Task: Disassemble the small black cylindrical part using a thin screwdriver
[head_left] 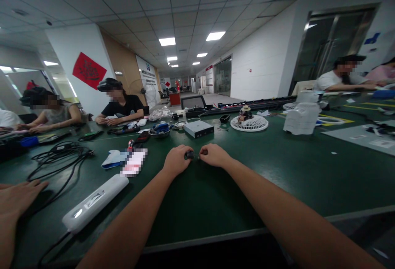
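Small black part (189,154) sits pinched between both hands, just above the bench (277,170), out at arm's reach. The left hand (175,161) is curled shut around its one end; the right hand (214,155) is closed to a fingertip pinch at the other end, where something thin seems to stick out, too small to tell what. Both wrists look rested on the green surface, likely to steady so small a piece, with one hand bracing while the other works.

Beyond the knuckles lie a grey box (199,128) and a white fan grille (249,123), well apart from the grip. Out past the left hand lie a white power strip (94,202) and loose black cables (58,158), with another person's hand (18,195) flat near them. To the right of the right hand the bench is bare, giving the widest room. Its near edge runs under both forearms.
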Demonstrator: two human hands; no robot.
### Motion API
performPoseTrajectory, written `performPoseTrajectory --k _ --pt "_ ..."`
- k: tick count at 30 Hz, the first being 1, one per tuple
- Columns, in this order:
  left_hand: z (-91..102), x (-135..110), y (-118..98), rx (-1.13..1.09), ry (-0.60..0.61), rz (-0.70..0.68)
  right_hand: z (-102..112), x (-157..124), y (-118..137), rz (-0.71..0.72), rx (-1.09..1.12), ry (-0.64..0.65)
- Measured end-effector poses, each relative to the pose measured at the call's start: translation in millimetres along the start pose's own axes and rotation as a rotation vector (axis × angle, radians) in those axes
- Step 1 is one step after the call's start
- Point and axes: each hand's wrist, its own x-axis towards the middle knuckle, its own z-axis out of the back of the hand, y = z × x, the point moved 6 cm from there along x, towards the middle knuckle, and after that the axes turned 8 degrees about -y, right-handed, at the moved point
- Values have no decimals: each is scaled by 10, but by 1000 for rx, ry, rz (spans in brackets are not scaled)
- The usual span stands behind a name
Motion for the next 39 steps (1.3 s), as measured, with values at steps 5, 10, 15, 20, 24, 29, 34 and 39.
performPoseTrajectory --k 5,10,15,20,24,29,34,39 --pt "3 -1 114 35 -23 106 32 -1 -119 -148 -109 -30" --pt "-25 -19 174 39 25 173 -66 2 -105 -60 -19 66" --pt "-46 -17 99 -12 74 135 -92 13 -16 36 98 20" --pt "-56 -12 -13 -58 72 8 -75 15 41 67 213 -35" --pt "-57 -17 -41 -62 69 -43 -41 23 13 19 262 -75" --pt "-44 -26 -72 -80 72 -100 -13 24 -11 -2 273 -88" --pt "-11 -26 -92 -99 77 -87 -49 21 -33 -12 275 -48" --pt "3 -26 -135 -113 109 -105 -103 9 -64 -51 319 49"
